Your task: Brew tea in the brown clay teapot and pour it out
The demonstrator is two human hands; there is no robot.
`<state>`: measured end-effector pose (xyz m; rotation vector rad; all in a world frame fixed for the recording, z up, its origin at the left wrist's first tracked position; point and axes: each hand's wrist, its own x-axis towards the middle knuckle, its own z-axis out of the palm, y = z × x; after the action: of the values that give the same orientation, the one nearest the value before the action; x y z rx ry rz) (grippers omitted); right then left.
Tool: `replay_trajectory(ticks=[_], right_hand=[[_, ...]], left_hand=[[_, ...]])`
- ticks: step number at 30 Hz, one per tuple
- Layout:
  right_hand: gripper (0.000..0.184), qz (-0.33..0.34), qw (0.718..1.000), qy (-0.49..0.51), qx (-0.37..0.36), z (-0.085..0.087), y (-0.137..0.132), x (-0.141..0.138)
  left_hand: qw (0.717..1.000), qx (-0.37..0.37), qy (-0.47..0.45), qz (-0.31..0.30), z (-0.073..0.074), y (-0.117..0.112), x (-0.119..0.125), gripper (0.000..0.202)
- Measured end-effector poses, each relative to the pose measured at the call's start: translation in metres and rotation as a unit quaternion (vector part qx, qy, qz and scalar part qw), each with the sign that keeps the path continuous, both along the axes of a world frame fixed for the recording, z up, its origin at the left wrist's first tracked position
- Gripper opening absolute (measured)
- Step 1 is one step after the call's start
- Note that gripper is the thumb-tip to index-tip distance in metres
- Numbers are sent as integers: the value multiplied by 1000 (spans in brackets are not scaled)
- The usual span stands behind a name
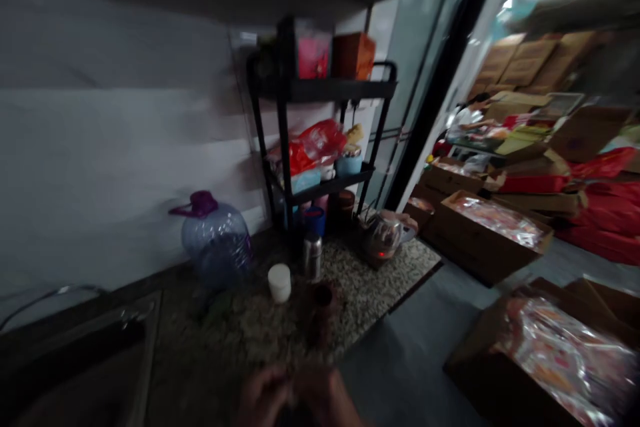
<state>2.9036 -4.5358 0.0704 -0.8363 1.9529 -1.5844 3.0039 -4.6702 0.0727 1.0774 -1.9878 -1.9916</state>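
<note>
The picture is dark and smeared by motion. My left hand [263, 397] and my right hand [323, 393] meet at the bottom edge, low over the front of a speckled stone counter [250, 327]. Their fingers seem curled toward each other, but blur hides whether anything is between them. Just beyond them stands a dark brown cup [321, 310]. Farther back are a small white jar [279, 282] and a steel flask [313, 255].
A black shelf rack [320, 90] with red bags and tubs stands at the counter's back. A blue water jug [217, 243] is left of it, a kettle [383, 237] to the right, a sink [75, 360] at far left. Open cardboard boxes [490, 230] crowd the floor on the right.
</note>
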Motion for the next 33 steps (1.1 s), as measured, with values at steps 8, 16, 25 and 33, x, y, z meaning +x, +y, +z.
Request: replay_trajectory(ticks=[8, 16, 25, 33], right_hand=[[23, -21, 999, 25, -35, 15, -12, -18], [12, -36, 996, 64, -49, 20, -13, -26], [13, 70, 996, -7, -60, 31, -5, -37], [27, 58, 995, -77, -28, 30, -6, -48]], left_hand=[[988, 93, 88, 85, 32, -6, -34, 13], [980, 145, 113, 79, 29, -4, -36, 16], [990, 88, 87, 66, 28, -2, -40, 18], [992, -59, 114, 1, 32, 8, -43, 9]])
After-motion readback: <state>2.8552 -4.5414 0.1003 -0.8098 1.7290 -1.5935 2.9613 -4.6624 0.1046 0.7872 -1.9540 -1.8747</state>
